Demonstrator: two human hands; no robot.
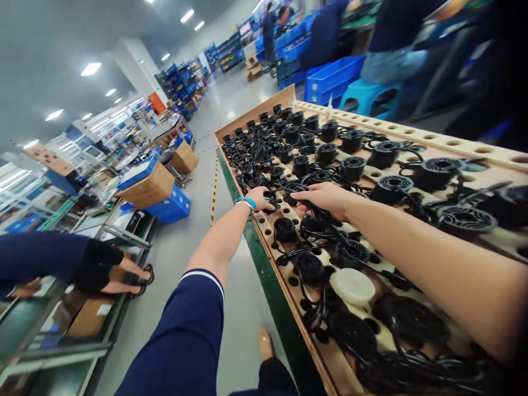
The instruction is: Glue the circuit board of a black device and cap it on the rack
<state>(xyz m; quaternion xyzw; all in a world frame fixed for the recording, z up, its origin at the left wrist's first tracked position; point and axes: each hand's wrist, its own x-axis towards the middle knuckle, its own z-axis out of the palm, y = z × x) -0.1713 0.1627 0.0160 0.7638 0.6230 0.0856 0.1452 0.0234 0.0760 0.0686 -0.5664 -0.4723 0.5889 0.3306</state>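
**Both hands down among wired black fan parts on a perforated wooden tray**

The landmark is the wooden tray (264, 234), a long board drilled with rows of round holes, edged by a green frame and running away from the camera.

The left hand (259, 198) lies at the tray's near-left edge, fingers curled around a small black round part (270, 199); a teal band and a bracelet sit on its wrist. The grip looks closed on the part, though the fingertips are partly hidden.

The right hand (325, 199) rests just right of the left, further in from the tray's edge, palm down with fingers bent over a black part with wires (314, 223). Whether it grips the part or only presses on it cannot be told.

Many black slotted fan housings (352, 168) stand in the tray's holes beyond both hands, with black leads looping between them. Nearer the camera than the right hand, a white round disc (352, 286) lies on the tray among more black parts.

Left of the tray, across the grey floor, another person's forearm (124, 268) in a dark sleeve reaches over a bench. Beyond the tray's far end stand blue plastic crates (330, 80) and a blue stool (365, 93).
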